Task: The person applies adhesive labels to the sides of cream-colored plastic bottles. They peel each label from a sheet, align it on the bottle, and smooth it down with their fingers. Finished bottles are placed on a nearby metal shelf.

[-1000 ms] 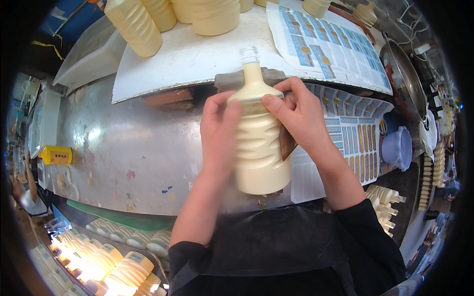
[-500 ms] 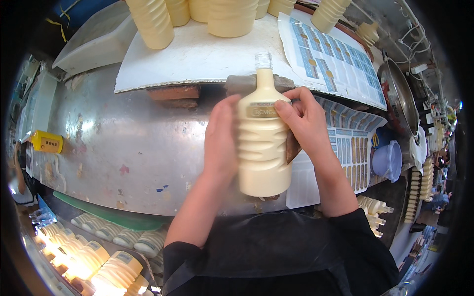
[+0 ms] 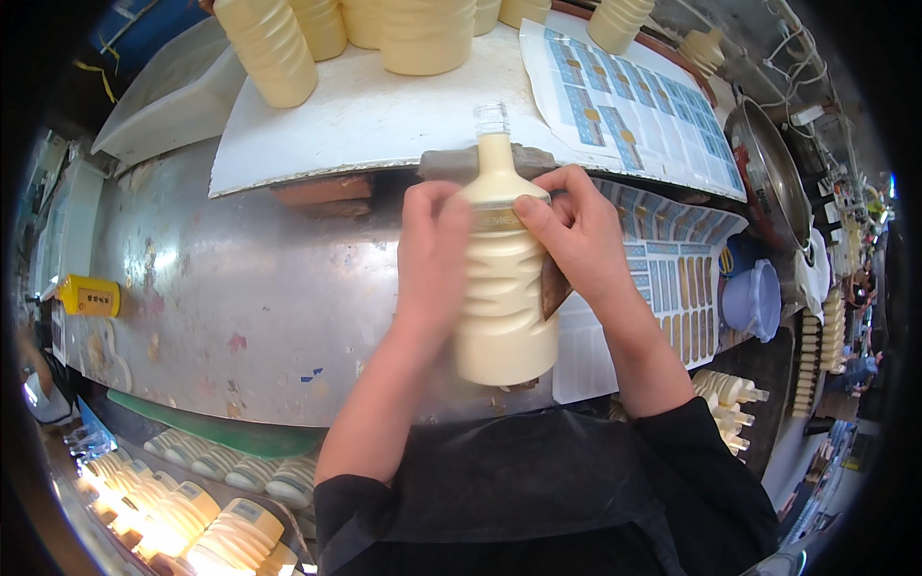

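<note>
Right grip (image 3: pixel 584 230): fingers curled, thumb on bottle (image 3: pixel 506 336) label (image 3: pixel 494 220); whether clasping, cannot tell. Left grip (image 3: pixel 430 259) blurred, closure unclear, at bottle's left side. Bottle between both grips; sheet (image 3: pixel 672 278) beside right one.

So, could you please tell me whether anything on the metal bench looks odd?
Yes, slightly: blue specks and a reddish mark stand out against the grey bench, left of the bottle being handled. I can't tell whether they're stains or scraps.
</note>
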The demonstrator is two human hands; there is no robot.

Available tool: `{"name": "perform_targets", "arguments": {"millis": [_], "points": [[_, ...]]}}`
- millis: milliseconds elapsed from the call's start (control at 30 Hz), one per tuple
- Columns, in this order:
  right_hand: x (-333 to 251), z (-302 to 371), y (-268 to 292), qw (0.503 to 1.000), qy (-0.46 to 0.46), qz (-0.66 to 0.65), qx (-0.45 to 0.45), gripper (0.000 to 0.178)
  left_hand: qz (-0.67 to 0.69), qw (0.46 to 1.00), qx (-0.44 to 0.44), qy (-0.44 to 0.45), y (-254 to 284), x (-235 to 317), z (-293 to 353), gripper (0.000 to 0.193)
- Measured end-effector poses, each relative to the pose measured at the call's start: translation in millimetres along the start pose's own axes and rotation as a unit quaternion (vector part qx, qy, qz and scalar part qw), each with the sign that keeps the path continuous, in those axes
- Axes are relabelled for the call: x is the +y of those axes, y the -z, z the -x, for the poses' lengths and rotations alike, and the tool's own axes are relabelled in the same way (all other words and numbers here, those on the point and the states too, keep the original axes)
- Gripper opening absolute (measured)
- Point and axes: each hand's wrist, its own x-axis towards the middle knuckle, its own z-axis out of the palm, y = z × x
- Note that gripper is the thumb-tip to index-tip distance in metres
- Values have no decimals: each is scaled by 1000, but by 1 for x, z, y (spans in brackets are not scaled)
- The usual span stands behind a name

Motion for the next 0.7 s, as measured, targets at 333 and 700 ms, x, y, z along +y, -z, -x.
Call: {"name": "perform_targets", "arguments": {"millis": [333,700], "points": [[17,-14,36,966,-59,-250,-15,34,106,989,8,100,-3,20,0,31],[10,0,30,974,204,-17,98,31,-11,998,0,69,-12,26,0,31]]}}
